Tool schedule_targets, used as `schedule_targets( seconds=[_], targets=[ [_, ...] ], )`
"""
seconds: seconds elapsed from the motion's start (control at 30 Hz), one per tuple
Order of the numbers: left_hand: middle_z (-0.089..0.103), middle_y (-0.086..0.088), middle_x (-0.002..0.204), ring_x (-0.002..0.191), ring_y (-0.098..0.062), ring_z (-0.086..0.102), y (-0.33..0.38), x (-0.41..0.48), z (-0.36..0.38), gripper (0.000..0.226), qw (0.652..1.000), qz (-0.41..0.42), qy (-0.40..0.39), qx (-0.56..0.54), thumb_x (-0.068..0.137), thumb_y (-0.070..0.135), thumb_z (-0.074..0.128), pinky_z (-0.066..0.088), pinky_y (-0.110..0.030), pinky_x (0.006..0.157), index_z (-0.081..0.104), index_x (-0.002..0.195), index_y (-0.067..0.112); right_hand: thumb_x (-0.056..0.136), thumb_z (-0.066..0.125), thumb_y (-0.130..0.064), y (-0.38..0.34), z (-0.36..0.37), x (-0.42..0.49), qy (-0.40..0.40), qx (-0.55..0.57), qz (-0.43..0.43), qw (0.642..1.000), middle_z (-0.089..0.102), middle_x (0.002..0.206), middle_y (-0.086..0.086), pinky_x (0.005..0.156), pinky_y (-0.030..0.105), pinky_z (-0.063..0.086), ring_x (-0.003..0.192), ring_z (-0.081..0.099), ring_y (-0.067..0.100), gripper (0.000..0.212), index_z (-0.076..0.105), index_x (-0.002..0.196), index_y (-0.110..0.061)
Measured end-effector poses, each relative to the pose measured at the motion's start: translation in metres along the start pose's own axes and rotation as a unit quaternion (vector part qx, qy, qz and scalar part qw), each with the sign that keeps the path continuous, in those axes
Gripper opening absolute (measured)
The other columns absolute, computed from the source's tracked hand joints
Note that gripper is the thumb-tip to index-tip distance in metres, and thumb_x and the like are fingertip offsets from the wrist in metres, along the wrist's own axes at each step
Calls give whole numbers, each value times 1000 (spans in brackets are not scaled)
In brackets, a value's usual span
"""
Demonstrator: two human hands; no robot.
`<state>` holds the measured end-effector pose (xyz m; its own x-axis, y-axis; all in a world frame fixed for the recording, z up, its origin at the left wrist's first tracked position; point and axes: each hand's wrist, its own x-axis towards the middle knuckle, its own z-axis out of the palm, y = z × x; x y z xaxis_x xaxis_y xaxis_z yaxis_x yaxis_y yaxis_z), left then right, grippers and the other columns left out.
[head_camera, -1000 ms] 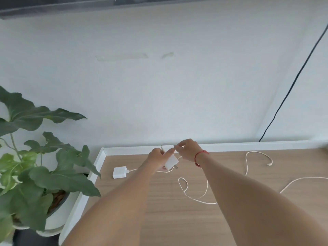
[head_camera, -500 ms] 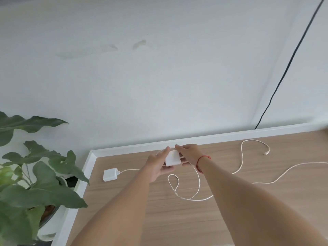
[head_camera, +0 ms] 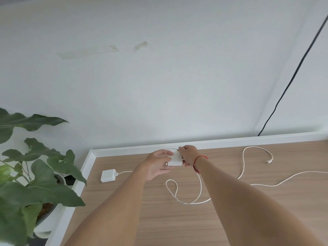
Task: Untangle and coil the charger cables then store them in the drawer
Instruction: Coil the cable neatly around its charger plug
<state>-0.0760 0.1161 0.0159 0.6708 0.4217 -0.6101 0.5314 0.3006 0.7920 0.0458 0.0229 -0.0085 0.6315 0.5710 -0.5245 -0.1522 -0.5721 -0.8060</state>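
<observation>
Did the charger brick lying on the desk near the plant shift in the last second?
No. The charger brick sits in the same spot beside the desk's white left rail, just inside the back corner. Only the camera moved.

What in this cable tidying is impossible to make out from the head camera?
Drawer: nowhere in the head view.
White cable: runs off the right edge; right forearm covers a stretch.
Charger block: left hand and right hand cover its sides and socket.
Loose connector: too small to identify.
</observation>
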Motion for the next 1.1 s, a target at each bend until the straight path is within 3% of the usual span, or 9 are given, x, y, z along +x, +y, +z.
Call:
schedule_targets(
  seconds=[0.13,0.3,0.53,0.83,0.9,0.97,1.03,1.1],
  targets=[
    [61,-8,118,109,-27,65,3,0,4,20,999,-21,-27,-19,92,7,62,45,-38,106,71,106,17,99,39,-24,3,-7,0,-9,20,-3,1000,58,77,4,45,25,35,57,54,19,22,56,93,-11],
    [63,-10,119,107,-27,67,3,1,7,18,998,-18,-56,-27,90,12,66,43,-39,107,72,107,17,98,41,-23,5,-14,-1,-9,38,-9,999,54,75,5,46,24,32,56,45,18,22,60,91,-13],
    [65,-13,121,105,-25,66,4,0,6,24,998,-23,-54,-33,93,1,56,42,-38,109,74,100,16,98,46,-27,3,-18,-7,-32,40,-28,998,62,76,-2,49,22,36,58,56,13,23,62,87,-16],
    [64,-12,124,118,-27,59,-2,-1,2,21,997,-17,-45,-57,91,2,63,43,-34,107,72,105,13,98,46,-30,14,-9,-7,-10,62,-10,998,64,86,0,51,22,39,72,62,16,25,63,89,-15],
    [65,-12,119,114,-26,61,-2,-2,2,22,997,-10,-44,-61,89,-1,64,45,-33,104,72,104,12,99,44,-27,16,-8,-8,28,63,-21,997,64,83,2,53,23,40,72,60,19,25,62,89,-12],
    [66,-11,112,108,-25,61,-1,-2,3,22,996,-1,-41,-74,88,-2,64,46,-31,102,72,102,13,100,42,-23,19,-6,-6,49,96,-19,994,60,74,1,51,23,37,61,54,18,25,59,86,-11],
    [69,-9,105,105,-25,63,-1,-3,2,23,994,7,-37,-101,87,-3,65,47,-31,101,72,102,13,99,43,-22,24,-4,-7,42,128,-1,991,55,67,0,49,22,35,52,46,14,25,59,82,-13],
    [69,-6,96,98,-21,65,0,-4,-1,22,993,18,-21,-115,87,-4,64,47,-30,99,71,101,12,97,47,-25,31,0,-7,28,86,1,996,54,66,-1,47,21,35,50,43,12,23,59,81,-15]
  ],
)
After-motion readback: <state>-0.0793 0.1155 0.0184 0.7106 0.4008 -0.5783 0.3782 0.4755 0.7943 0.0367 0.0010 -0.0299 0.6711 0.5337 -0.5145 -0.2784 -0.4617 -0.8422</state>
